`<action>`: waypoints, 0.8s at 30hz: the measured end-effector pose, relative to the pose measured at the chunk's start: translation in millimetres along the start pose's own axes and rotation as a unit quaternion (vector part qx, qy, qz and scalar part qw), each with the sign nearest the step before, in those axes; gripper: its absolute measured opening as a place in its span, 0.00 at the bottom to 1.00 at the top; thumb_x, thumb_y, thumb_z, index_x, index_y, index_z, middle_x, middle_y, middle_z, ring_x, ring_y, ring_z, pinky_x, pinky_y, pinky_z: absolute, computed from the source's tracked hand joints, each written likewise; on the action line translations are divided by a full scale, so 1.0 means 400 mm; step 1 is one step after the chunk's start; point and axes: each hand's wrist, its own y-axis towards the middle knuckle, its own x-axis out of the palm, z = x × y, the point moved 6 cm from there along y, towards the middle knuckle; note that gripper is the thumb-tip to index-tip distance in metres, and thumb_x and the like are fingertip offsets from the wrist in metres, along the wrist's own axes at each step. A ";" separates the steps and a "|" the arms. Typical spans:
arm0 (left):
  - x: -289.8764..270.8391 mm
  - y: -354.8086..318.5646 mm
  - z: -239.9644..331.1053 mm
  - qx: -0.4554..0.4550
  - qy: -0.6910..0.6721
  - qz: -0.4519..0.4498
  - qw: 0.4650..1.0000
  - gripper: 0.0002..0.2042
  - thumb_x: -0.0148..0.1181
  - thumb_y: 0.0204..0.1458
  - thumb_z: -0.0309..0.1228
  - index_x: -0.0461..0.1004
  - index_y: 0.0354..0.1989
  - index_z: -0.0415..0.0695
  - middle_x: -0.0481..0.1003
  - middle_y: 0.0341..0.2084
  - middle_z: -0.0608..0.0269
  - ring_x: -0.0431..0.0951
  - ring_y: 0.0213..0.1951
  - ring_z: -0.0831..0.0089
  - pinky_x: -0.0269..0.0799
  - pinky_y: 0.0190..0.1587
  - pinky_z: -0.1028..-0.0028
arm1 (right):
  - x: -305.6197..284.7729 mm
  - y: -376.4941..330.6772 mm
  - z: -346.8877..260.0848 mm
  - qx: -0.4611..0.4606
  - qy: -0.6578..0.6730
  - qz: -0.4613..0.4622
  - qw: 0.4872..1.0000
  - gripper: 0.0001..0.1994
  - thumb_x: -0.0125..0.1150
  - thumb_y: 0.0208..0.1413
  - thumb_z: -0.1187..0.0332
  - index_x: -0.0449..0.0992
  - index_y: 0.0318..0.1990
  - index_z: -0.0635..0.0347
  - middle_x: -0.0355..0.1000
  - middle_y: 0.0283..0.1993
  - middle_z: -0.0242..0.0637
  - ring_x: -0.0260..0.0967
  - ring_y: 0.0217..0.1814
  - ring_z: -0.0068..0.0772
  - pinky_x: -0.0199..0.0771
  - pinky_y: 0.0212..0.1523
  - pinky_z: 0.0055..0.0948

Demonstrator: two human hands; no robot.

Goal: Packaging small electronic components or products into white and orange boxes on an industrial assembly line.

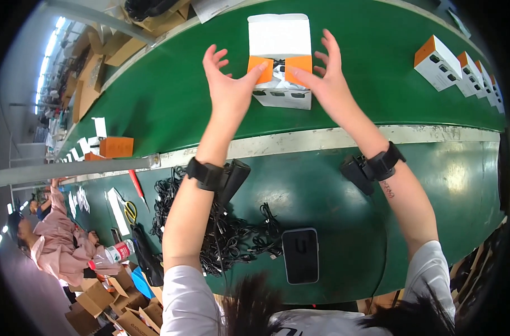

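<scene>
A white and orange box (283, 101) stands on the green belt at the far middle, its white lid (279, 36) raised at the back. Both hands are at its orange side flaps. The thumb of my left hand (228, 84) rests on the left flap (257, 63), its other fingers spread in the air. My right hand (331, 84) likewise has its thumb on the right flap (301, 63), with its fingers stretched out. Between the flaps show a black cable (279, 64) and something in clear or white wrapping (279, 82). Neither hand holds anything.
Several similar boxes (438, 70) stand in a row at the far right. On the near table lie tangled black cables (227, 241), a phone (300, 256), yellow-handled scissors (130, 212) and a plastic bottle (117, 252). A co-worker (59, 241) is at the left, near cardboard cartons (95, 297).
</scene>
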 end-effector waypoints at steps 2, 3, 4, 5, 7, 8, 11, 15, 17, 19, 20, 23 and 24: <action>0.029 0.026 -0.026 -0.022 -0.159 -0.092 0.983 0.40 0.68 0.41 0.28 0.49 0.61 0.36 0.67 0.49 0.53 0.64 0.57 0.62 0.63 0.54 0.67 | -0.031 0.015 0.019 0.108 0.062 0.059 0.990 0.35 0.60 0.50 0.70 0.50 0.65 0.56 0.58 0.60 0.47 0.52 0.65 0.38 0.60 0.59 0.37; 0.031 0.028 -0.024 -0.021 -0.161 -0.094 0.982 0.40 0.68 0.41 0.28 0.49 0.61 0.36 0.67 0.49 0.53 0.64 0.57 0.62 0.63 0.54 0.67 | -0.023 0.034 0.013 0.103 0.109 -0.047 0.988 0.36 0.60 0.50 0.72 0.47 0.65 0.59 0.62 0.57 0.45 0.57 0.61 0.33 0.60 0.58 0.34; 0.046 0.024 -0.016 -0.011 -0.201 -0.149 0.968 0.39 0.66 0.42 0.26 0.48 0.61 0.36 0.68 0.49 0.52 0.65 0.56 0.63 0.63 0.54 0.67 | -0.005 0.037 0.005 0.096 0.154 -0.154 0.971 0.38 0.60 0.51 0.73 0.44 0.66 0.62 0.66 0.54 0.42 0.62 0.58 0.29 0.61 0.58 0.32; 0.063 0.014 0.003 -0.002 -0.241 -0.204 0.949 0.38 0.65 0.43 0.23 0.47 0.61 0.37 0.68 0.50 0.51 0.66 0.56 0.64 0.63 0.55 0.68 | -0.010 0.034 -0.009 0.057 0.174 -0.136 0.974 0.31 0.57 0.52 0.76 0.52 0.63 0.63 0.71 0.48 0.38 0.66 0.54 0.28 0.63 0.56 0.31; 0.066 0.000 0.018 0.023 -0.239 -0.178 0.954 0.36 0.64 0.43 0.21 0.50 0.60 0.36 0.68 0.50 0.51 0.68 0.54 0.65 0.65 0.54 0.68 | -0.034 0.046 0.002 0.003 0.097 -0.119 0.988 0.26 0.56 0.52 0.77 0.59 0.59 0.62 0.71 0.49 0.39 0.67 0.52 0.29 0.64 0.54 0.30; 0.059 -0.004 0.028 0.050 -0.234 -0.147 0.960 0.33 0.63 0.43 0.19 0.53 0.58 0.36 0.68 0.50 0.51 0.70 0.53 0.67 0.66 0.53 0.69 | -0.048 0.052 -0.007 -0.055 0.021 -0.104 0.993 0.21 0.55 0.52 0.77 0.65 0.54 0.61 0.71 0.49 0.39 0.67 0.51 0.30 0.66 0.52 0.29; 0.048 -0.020 0.048 0.139 -0.171 -0.159 0.962 0.27 0.65 0.41 0.20 0.63 0.52 0.38 0.68 0.52 0.53 0.68 0.55 0.65 0.65 0.55 0.67 | -0.072 0.044 -0.037 -0.178 -0.059 -0.148 0.971 0.12 0.52 0.51 0.78 0.73 0.44 0.60 0.71 0.50 0.38 0.68 0.47 0.30 0.66 0.50 0.27; 0.060 -0.035 0.078 0.217 -0.066 -0.234 0.945 0.22 0.65 0.42 0.23 0.71 0.49 0.43 0.68 0.54 0.57 0.64 0.58 0.62 0.56 0.61 0.65 | -0.103 0.012 -0.074 -0.210 -0.159 -0.149 0.953 0.14 0.50 0.51 0.79 0.75 0.44 0.58 0.67 0.54 0.41 0.67 0.46 0.31 0.65 0.50 0.27; 0.063 -0.033 0.068 0.210 -0.081 -0.236 0.945 0.21 0.64 0.42 0.24 0.71 0.49 0.43 0.69 0.53 0.57 0.65 0.57 0.62 0.58 0.60 0.66 | -0.103 -0.003 -0.070 -0.085 -0.134 -0.245 0.956 0.20 0.47 0.50 0.80 0.73 0.51 0.57 0.59 0.63 0.39 0.57 0.64 0.36 0.57 0.61 0.31; 0.066 -0.032 0.064 0.204 -0.098 -0.237 0.945 0.20 0.64 0.43 0.24 0.72 0.48 0.42 0.70 0.52 0.56 0.66 0.56 0.63 0.60 0.59 0.66 | -0.115 -0.003 -0.076 -0.062 -0.102 -0.277 0.953 0.20 0.46 0.50 0.78 0.72 0.52 0.55 0.57 0.64 0.39 0.55 0.65 0.36 0.55 0.62 0.32; 0.066 -0.033 0.070 0.219 -0.078 -0.216 0.948 0.18 0.63 0.44 0.24 0.73 0.47 0.41 0.71 0.51 0.55 0.68 0.55 0.63 0.61 0.58 0.66 | -0.115 -0.007 -0.073 -0.038 -0.070 -0.309 0.948 0.21 0.45 0.50 0.76 0.72 0.53 0.54 0.55 0.66 0.39 0.53 0.66 0.36 0.53 0.63 0.33; 0.078 -0.036 0.082 0.250 -0.058 -0.186 0.948 0.15 0.61 0.46 0.24 0.74 0.45 0.41 0.72 0.50 0.54 0.70 0.53 0.63 0.65 0.55 0.67 | -0.127 -0.007 -0.070 0.005 0.004 -0.307 0.952 0.21 0.44 0.49 0.74 0.73 0.52 0.54 0.55 0.66 0.39 0.53 0.66 0.37 0.52 0.63 0.34; 0.081 -0.036 0.087 0.265 -0.055 -0.175 0.947 0.14 0.61 0.47 0.24 0.75 0.44 0.41 0.72 0.49 0.54 0.71 0.52 0.63 0.66 0.54 0.67 | -0.130 -0.004 -0.067 0.005 0.005 -0.306 0.952 0.21 0.44 0.49 0.74 0.73 0.52 0.54 0.55 0.66 0.39 0.53 0.66 0.37 0.52 0.63 0.34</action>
